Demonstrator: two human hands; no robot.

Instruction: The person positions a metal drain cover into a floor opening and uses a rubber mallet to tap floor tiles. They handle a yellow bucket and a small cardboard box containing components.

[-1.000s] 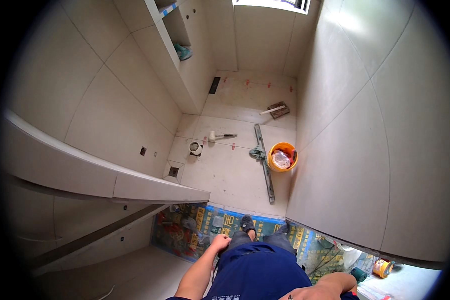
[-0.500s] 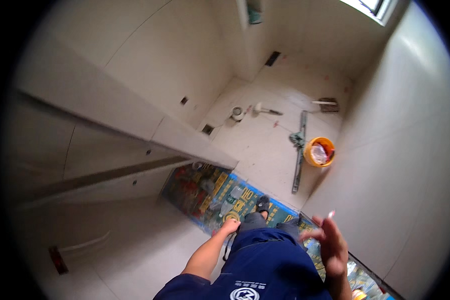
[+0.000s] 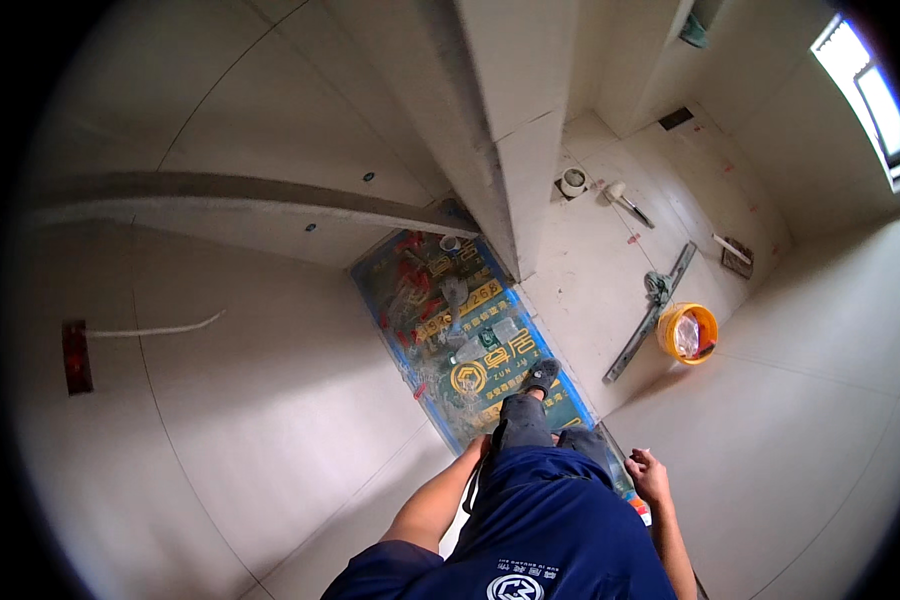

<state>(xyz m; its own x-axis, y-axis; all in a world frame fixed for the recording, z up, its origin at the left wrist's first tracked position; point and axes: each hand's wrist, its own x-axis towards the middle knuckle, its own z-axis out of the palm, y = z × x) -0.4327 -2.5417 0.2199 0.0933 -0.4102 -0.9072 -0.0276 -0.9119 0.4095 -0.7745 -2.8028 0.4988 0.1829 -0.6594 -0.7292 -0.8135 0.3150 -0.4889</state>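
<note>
My left hand (image 3: 481, 446) hangs beside my left thigh, against the dark trousers; its fingers are mostly hidden. On the other side, my right hand (image 3: 649, 476) is held low beside my hip with its fingers curled in. Whatever it holds, if anything, is too small to make out. Nearest to my hands on the floor is a printed green floor cover (image 3: 574, 400), on which my shoe (image 3: 541, 376) stands. A clear plastic bottle (image 3: 485, 342) lies on that cover, left of the shoe.
Ahead right stand a yellow bucket (image 3: 712, 322) with things inside and a long metal straightedge (image 3: 630, 355) with a green cloth (image 3: 658, 287) on it. Beyond lie a white-headed mallet (image 3: 627, 202), a trowel-like tool (image 3: 736, 260) and a round pipe opening (image 3: 573, 182). A wall end (image 3: 522, 150) juts in.
My view has turned left, so the bucket, tools and window shift right. My right hand has lowered and its fingers have curled; my left hand has drawn in against the thigh.
</note>
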